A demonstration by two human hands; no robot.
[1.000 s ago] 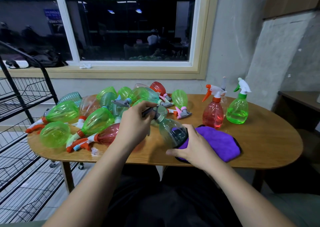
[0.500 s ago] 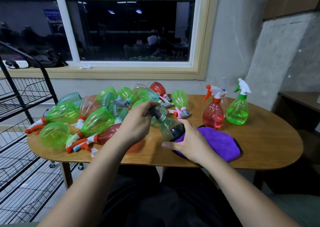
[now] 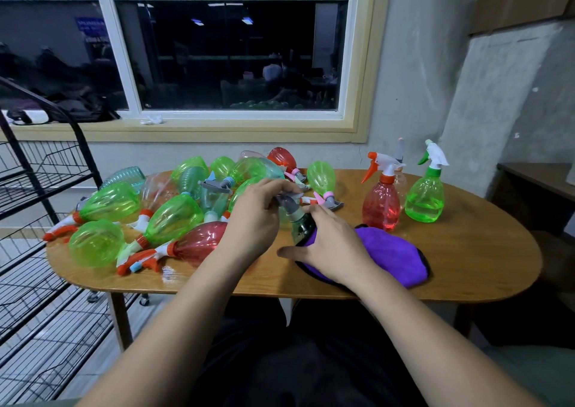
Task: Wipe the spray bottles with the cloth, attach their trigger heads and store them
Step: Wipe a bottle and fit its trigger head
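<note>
A clear teal spray bottle (image 3: 301, 228) stands nearly upright near the table's front middle. My left hand (image 3: 253, 217) grips its grey trigger head (image 3: 287, 203) at the top. My right hand (image 3: 334, 245) wraps the purple cloth (image 3: 395, 259) round the bottle's body and hides most of it. The rest of the cloth lies on the wooden table (image 3: 473, 260) to the right.
A pile of green, red and teal spray bottles (image 3: 168, 217) lies on the table's left half. A red bottle (image 3: 381, 206) and a green bottle (image 3: 424, 196) stand upright at the back right. A black wire rack (image 3: 37, 207) stands left of the table.
The bottle has been tipped up from slanting to nearly upright. My right hand with the cloth has slid up over its body, and my left hand stays on the trigger head.
</note>
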